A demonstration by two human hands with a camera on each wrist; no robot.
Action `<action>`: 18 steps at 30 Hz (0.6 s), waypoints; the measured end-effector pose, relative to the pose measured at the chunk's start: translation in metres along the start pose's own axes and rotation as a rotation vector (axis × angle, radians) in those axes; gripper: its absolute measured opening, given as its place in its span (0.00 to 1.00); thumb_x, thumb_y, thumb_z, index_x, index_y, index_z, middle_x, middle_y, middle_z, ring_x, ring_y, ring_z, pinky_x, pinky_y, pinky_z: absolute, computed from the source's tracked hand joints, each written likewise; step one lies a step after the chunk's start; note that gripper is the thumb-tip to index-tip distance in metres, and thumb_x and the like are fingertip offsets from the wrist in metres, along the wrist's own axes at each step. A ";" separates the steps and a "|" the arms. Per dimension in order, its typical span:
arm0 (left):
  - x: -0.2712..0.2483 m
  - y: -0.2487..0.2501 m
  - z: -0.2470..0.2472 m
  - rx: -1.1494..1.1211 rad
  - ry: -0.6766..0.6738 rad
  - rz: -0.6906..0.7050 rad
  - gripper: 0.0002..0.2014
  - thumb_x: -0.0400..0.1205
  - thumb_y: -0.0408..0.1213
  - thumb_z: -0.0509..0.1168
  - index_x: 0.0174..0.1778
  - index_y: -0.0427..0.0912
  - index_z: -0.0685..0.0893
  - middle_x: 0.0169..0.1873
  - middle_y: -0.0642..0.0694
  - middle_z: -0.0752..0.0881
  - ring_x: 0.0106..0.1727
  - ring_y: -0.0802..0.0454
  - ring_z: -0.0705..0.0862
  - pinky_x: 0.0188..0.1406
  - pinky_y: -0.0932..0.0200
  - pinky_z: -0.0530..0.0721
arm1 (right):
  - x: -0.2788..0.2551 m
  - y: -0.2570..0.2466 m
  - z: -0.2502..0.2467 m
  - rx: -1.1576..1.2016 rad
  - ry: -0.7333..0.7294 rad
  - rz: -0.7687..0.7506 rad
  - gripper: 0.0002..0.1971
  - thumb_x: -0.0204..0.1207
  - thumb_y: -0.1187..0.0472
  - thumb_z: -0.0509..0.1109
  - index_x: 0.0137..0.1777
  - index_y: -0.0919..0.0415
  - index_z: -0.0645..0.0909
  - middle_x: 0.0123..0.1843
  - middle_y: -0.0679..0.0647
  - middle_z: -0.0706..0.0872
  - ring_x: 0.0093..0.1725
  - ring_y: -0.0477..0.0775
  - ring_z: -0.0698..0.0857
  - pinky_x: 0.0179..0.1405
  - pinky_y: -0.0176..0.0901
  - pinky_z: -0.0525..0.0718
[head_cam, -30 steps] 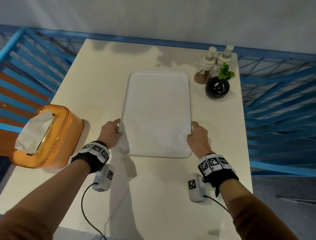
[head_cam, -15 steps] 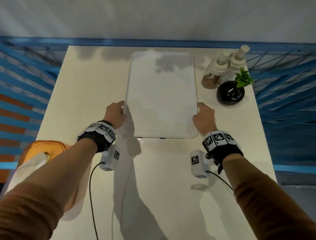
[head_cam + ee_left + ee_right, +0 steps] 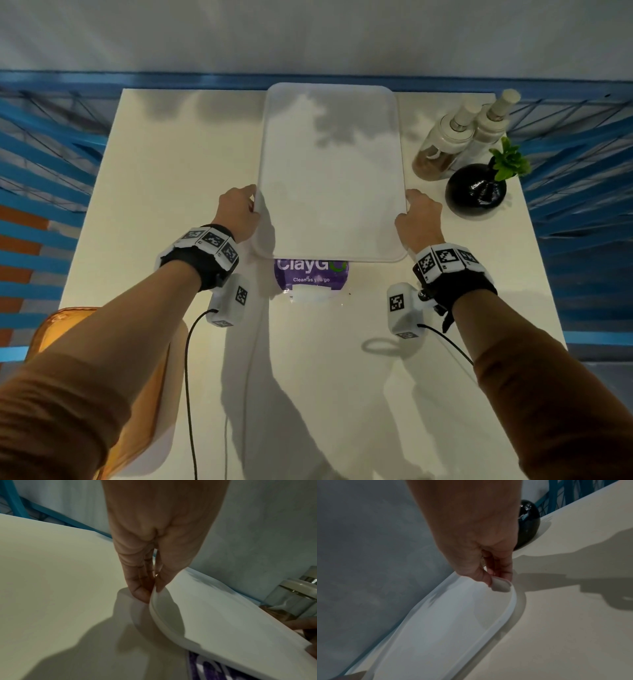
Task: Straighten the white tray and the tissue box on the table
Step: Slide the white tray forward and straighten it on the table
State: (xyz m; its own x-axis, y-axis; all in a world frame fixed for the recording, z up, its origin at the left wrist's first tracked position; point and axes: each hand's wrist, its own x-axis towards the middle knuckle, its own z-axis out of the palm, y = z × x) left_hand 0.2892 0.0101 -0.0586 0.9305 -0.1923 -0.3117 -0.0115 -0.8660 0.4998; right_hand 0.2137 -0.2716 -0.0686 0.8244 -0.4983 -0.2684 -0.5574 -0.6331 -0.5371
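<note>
Fingers [image 3: 137,588] of left hand [image 3: 238,212] pinch the left long rim of the white tray [image 3: 330,171], thumb on top, rest underneath; right hand [image 3: 419,219] does likewise on the right rim, its fingers [image 3: 500,569] curled under w/ thumb over the lip. Tray lies lengthwise down the bench [image 3: 171,205] middle, far end at the back edge, near end covering part of a purple "ClayGo" sticker [image 3: 311,277]. Tissue box [image 3: 68,329], orange, sits at near-left corner, mostly hidden behind left forearm. Right of tray, well apart from box: two pump bottles [image 3: 459,137] and a black round vase [image 3: 476,190] w/ green sprig. Blue railing [image 3: 51,144] surrounds bench.
</note>
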 end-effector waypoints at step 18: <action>0.001 -0.001 0.006 0.006 -0.018 -0.021 0.11 0.74 0.23 0.58 0.52 0.30 0.78 0.40 0.35 0.81 0.42 0.41 0.77 0.39 0.55 0.72 | -0.001 0.003 0.001 -0.037 -0.011 0.004 0.22 0.71 0.75 0.58 0.66 0.67 0.77 0.64 0.68 0.82 0.62 0.69 0.81 0.64 0.59 0.81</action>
State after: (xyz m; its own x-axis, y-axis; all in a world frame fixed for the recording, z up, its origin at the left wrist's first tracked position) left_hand 0.2877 0.0080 -0.0640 0.9238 -0.1826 -0.3365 0.0055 -0.8725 0.4885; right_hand 0.2108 -0.2724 -0.0707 0.8230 -0.4948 -0.2792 -0.5640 -0.6528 -0.5057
